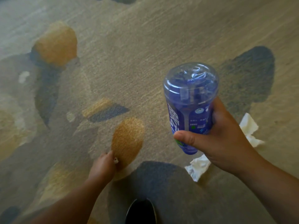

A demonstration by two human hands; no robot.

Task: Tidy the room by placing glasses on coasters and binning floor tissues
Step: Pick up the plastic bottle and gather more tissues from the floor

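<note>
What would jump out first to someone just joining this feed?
The blue bottle gripped in the right hand, centre-right, stands out most. One white tissue lies on the patterned carpet below that hand, another tissue to its right; the left hand hangs low by an orange patch.

**A:** What kind of place is this?

**B:** An indoor carpeted room, seen looking straight down at the floor. The carpet (129, 46) fills the view: beige pile with large abstract blotches in mustard orange and slate blue.

**A:** A home, or somewhere public?

**B:** Cannot tell; only floor shows. A crumpled white tissue (248, 125) lies on the carpet at right, and a second tissue (198, 167) lies near it. The toe of a dark shoe (140, 212) shows at the bottom edge.
</note>
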